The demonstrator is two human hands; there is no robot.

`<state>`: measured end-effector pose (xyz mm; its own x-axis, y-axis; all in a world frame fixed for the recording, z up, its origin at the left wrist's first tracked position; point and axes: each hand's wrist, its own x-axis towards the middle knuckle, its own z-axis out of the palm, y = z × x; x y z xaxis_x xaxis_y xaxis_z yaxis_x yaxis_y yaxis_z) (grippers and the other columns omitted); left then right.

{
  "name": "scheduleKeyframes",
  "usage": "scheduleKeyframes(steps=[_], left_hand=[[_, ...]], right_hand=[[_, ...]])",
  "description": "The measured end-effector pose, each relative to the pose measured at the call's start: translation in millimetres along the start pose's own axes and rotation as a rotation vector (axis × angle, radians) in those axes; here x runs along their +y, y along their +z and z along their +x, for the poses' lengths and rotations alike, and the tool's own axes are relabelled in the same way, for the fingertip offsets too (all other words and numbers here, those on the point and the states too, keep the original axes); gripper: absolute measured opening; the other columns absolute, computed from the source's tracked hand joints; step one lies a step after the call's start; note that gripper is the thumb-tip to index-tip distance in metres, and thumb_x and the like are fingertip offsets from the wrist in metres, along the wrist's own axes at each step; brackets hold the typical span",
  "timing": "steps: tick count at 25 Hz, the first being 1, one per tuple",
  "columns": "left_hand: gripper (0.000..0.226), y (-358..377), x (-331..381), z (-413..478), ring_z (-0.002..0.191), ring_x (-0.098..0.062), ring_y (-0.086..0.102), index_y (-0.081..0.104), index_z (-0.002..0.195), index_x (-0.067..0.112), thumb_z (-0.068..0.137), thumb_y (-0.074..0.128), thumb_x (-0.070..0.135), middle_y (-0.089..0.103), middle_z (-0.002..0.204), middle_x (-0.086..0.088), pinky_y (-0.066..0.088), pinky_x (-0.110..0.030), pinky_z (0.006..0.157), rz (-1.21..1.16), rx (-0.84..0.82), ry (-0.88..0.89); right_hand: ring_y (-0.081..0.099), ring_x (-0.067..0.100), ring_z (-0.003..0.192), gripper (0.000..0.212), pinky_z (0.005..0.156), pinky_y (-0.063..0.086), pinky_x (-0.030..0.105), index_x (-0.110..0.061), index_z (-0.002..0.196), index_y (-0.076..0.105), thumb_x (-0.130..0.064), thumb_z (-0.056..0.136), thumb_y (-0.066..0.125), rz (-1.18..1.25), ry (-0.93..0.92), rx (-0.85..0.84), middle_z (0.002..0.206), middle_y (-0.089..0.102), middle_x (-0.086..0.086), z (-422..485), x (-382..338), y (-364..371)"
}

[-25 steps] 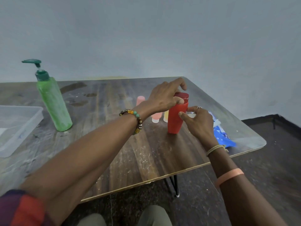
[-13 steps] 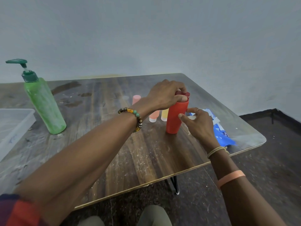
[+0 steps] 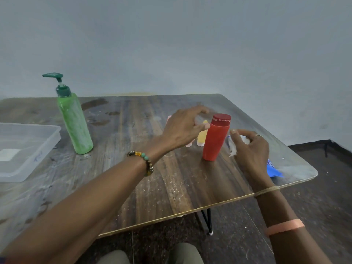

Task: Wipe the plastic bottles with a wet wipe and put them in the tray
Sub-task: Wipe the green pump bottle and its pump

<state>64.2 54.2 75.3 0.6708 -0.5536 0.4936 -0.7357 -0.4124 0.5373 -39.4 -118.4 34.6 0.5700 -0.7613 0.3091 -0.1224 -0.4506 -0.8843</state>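
A red plastic bottle [image 3: 215, 140] with a red cap stands upright on the wooden table [image 3: 152, 187]. My left hand [image 3: 182, 126] hovers just left of it, fingers spread and loose, thumb tip close to the bottle's shoulder, holding nothing. My right hand [image 3: 251, 147] is just right of the bottle and holds a crumpled white wet wipe [image 3: 233, 147] in curled fingers. A small yellow bottle [image 3: 202, 137] and a small pink bottle [image 3: 188, 144] stand behind, partly hidden by my left hand. A clear plastic tray [image 3: 51, 138] sits at the far left.
A tall green pump bottle [image 3: 75, 122] stands upright between the tray and the small bottles. A blue wipe packet [image 3: 274, 170] lies near the table's right edge, behind my right wrist. The table's front edge runs close under my forearms.
My left hand has let go of the red bottle's cap and drawn back to the left. My right hand has moved slightly away from the bottle, the wipe now showing.
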Motion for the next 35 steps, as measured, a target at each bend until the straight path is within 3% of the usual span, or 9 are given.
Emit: scheduleKeyframes(steps=[7, 9, 14, 17, 20, 24, 28, 31, 35], left_hand=[[0.031, -51.9, -31.6, -101.0, 0.099, -0.005, 0.07, 0.061, 0.118, 0.026, 0.09, 0.072, 0.03, 0.072, 0.117, 0.001, 0.061, -0.03, 0.08, -0.602, 0.313, -0.431], [0.031, -75.5, -42.1, -130.0, 0.099, 0.001, 0.069, 0.059, 0.119, 0.028, 0.09, 0.071, 0.031, 0.071, 0.117, 0.004, 0.059, -0.024, 0.077, -0.624, 0.331, -0.479], [0.054, -130.8, -65.1, -173.1, 0.106, -0.002, 0.067, 0.052, 0.132, 0.023, 0.086, 0.068, 0.045, 0.065, 0.129, 0.003, 0.059, -0.025, 0.08, -0.588, 0.402, -0.599], [0.069, -163.6, -84.2, -167.2, 0.122, -0.015, 0.057, 0.044, 0.138, 0.025, 0.083, 0.064, 0.061, 0.051, 0.144, 0.002, 0.052, -0.043, 0.1, -0.449, 0.408, -0.666], [0.06, -201.2, -101.2, -144.6, 0.111, -0.012, 0.055, 0.047, 0.139, 0.017, 0.092, 0.063, 0.05, 0.052, 0.141, 0.001, 0.049, -0.037, 0.099, -0.284, 0.588, -0.676], [0.053, -238.3, -129.4, -117.2, 0.124, -0.016, 0.051, 0.05, 0.139, 0.016, 0.094, 0.064, 0.041, 0.051, 0.142, -0.001, 0.043, -0.035, 0.105, -0.168, 0.668, -0.673], [0.054, -244.0, -151.6, -95.7, 0.125, -0.021, 0.054, 0.051, 0.14, 0.015, 0.093, 0.068, 0.034, 0.051, 0.143, -0.004, 0.044, -0.04, 0.108, -0.112, 0.618, -0.682], [0.049, -241.0, -164.5, -86.8, 0.12, -0.022, 0.058, 0.055, 0.136, 0.015, 0.091, 0.07, 0.028, 0.056, 0.138, -0.003, 0.049, -0.039, 0.102, -0.114, 0.608, -0.691], [0.019, -242.1, -175.4, -81.7, 0.083, -0.016, 0.063, 0.07, 0.101, 0.013, 0.085, 0.075, 0.021, 0.07, 0.095, 0.001, 0.053, -0.033, 0.072, -0.144, 0.645, -0.591]], right_hand=[[0.072, 0.014, 0.083, 0.032, 0.065, 0.057, 0.029, -0.019, 0.11, 0.066, -0.014, 0.081, 0.078, 0.492, 0.107, -0.416, 0.098, 0.073, 0.0, -73.3, -60.5, 43.4], [0.068, 0.015, 0.063, 0.014, 0.055, 0.051, 0.029, -0.009, 0.104, 0.066, -0.014, 0.091, 0.067, 0.576, 0.157, -0.553, 0.081, 0.069, 0.005, -94.4, -76.5, 68.0], [0.054, 0.024, 0.056, 0.032, 0.059, 0.048, 0.036, 0.001, 0.115, 0.066, -0.025, 0.101, 0.054, 0.783, 0.325, -0.917, 0.074, 0.057, 0.016, -134.2, -111.3, 119.9], [0.059, 0.024, 0.061, 0.028, 0.058, 0.053, 0.037, 0.003, 0.116, 0.064, -0.017, 0.098, 0.057, 0.806, 0.428, -0.916, 0.081, 0.064, 0.014, -141.6, -139.3, 143.4], [0.07, 0.025, 0.076, 0.017, 0.071, 0.06, 0.044, 0.001, 0.11, 0.062, -0.002, 0.093, 0.057, 0.791, 0.421, -0.854, 0.094, 0.072, 0.017, -138.5, -169.5, 158.0], [0.07, 0.021, 0.08, 0.019, 0.07, 0.059, 0.037, -0.005, 0.107, 0.066, -0.005, 0.088, 0.063, 0.634, 0.059, -0.71, 0.099, 0.072, 0.015, -122.4, -214.3, 180.3], [0.065, 0.014, 0.079, 0.026, 0.067, 0.049, 0.029, -0.015, 0.075, 0.071, -0.032, 0.092, 0.059, 0.21, -0.649, -0.495, 0.077, 0.069, 0.001, -108.0, -270.9, 223.9], [0.06, 0.015, 0.114, 0.018, 0.084, 0.043, 0.024, -0.023, 0.078, 0.073, -0.016, 0.089, 0.062, -0.122, -0.983, -0.685, 0.096, 0.07, 0.001, -101.5, -296.9, 265.3], [0.063, 0.029, 0.086, 0.016, 0.07, 0.045, 0.033, -0.008, 0.092, 0.074, -0.003, 0.081, 0.063, -0.247, -1.198, -0.767, 0.086, 0.069, 0.004, -96.1, -290.7, 285.1]])
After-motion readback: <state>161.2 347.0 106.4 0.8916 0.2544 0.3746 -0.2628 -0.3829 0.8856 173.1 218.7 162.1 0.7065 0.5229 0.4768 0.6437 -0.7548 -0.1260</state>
